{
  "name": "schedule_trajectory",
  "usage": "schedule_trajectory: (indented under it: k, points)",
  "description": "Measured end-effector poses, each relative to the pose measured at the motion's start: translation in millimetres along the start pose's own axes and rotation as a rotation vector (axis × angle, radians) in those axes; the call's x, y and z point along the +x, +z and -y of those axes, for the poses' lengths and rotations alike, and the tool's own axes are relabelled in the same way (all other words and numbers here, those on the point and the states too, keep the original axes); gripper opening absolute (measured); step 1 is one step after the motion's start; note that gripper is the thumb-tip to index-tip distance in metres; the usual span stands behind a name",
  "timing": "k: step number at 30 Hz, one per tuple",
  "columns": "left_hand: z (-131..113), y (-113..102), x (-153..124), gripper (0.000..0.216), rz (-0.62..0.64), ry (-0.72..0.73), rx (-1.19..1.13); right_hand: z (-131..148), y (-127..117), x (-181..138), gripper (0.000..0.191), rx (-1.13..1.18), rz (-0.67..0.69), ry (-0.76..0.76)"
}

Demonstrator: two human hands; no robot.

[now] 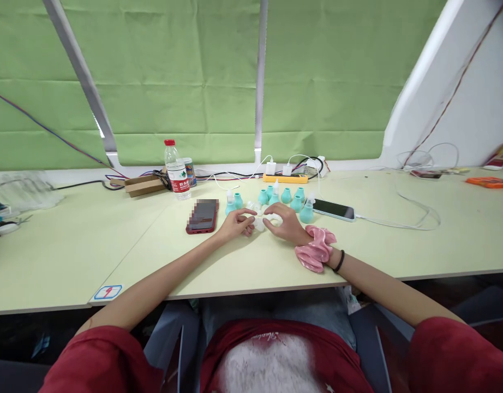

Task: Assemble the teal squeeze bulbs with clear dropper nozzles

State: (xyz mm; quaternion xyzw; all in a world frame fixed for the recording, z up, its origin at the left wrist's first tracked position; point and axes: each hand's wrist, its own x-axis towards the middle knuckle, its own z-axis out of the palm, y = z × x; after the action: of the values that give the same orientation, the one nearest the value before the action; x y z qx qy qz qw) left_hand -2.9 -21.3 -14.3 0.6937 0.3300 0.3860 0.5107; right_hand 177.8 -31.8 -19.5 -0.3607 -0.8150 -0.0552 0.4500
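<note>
Curled inward, the left hand [237, 222] and the right hand [290, 222] face each other over the table [219, 273], thumbs and forefingers bent toward a small cluster of whitish, see-through pieces [259, 224]. Those pieces lie between the fingertips and partly under the right palm; whether either hand is pinching one, I cannot tell.

Writing is scarce. On the plastic bottle [179, 180], red-capped and filled with clear liquid, the red-and-white label carries white characters and a green mark, too small to read. A blue-framed sticker [108, 292] near the table's front edge bears one red figure, perhaps a 9. Pale script on the dark red shirt [341, 363] is illegible.

Smooth, matte teal bulbs [306, 213], round-bellied with short necks, stand just beyond the hands, near the pieces; some wear translucent pointed tips, others show open mouths. One stands just beside the right hand, two near the left.

A red-cased phone [202, 216] lies left of the hands, a dark-screened phone [334, 209] to the right. Shiny, gathered pink fabric makes the scrunchie [316, 249] on the right wrist, beside a thin black band [339, 261].
</note>
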Motion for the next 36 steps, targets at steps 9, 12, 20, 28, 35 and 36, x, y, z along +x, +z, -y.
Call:
schedule_trajectory:
  k: [9,12,20,28,35,36]
  points:
    - [3,-1,4,0.039,-0.006,-0.065,-0.045,-32,-3,7,0.028,-0.53,0.032,0.197]
    - [2,-1,3,0.039,-0.004,-0.078,-0.048,-43,-1,6,0.026,-0.549,0.1,0.223]
    - [-1,0,2,0.036,0.001,-0.101,-0.056,-47,-1,8,0.025,-0.643,0.26,0.218]
    - [1,-1,3,0.035,0.014,-0.086,-0.055,-42,-5,11,0.035,-0.749,0.229,0.212]
    - [0,-1,3,0.034,0.009,-0.1,-0.059,-43,-7,10,0.035,-0.786,0.242,0.244]
    - [0,-1,3,0.034,0.008,-0.101,-0.06,-42,-7,10,0.034,-0.792,0.252,0.252]
